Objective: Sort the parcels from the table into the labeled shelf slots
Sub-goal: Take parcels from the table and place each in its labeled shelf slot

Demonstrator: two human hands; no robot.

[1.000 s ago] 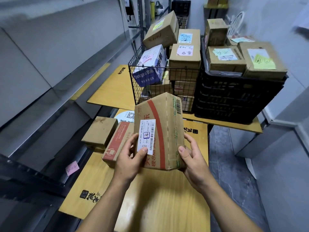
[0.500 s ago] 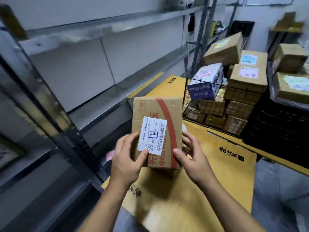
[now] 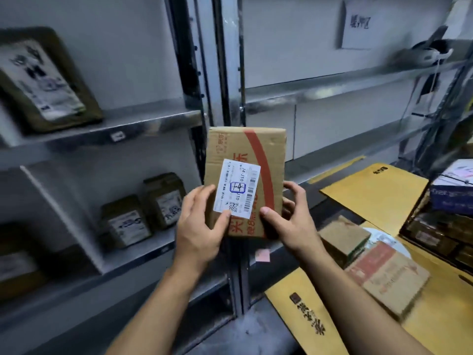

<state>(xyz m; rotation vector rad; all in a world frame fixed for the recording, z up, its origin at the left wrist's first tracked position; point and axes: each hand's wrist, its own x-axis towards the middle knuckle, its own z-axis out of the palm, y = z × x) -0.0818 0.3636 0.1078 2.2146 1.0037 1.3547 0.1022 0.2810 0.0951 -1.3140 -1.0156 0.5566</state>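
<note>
The box point(image 3: 245, 175) is matt brown cardboard with a red printed band and a smooth white paper label point(image 3: 236, 188). The shelf point(image 3: 143, 124) is dull grey metal. The worktop point(image 3: 378, 190) is smooth yellow wood.

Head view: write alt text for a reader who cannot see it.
A left hand and right hand grip a cardboard parcel upright before metal shelves, its white label facing the camera. Dark parcels sit in shelf slots at left; brown boxes lie on the yellow table at right.
</note>
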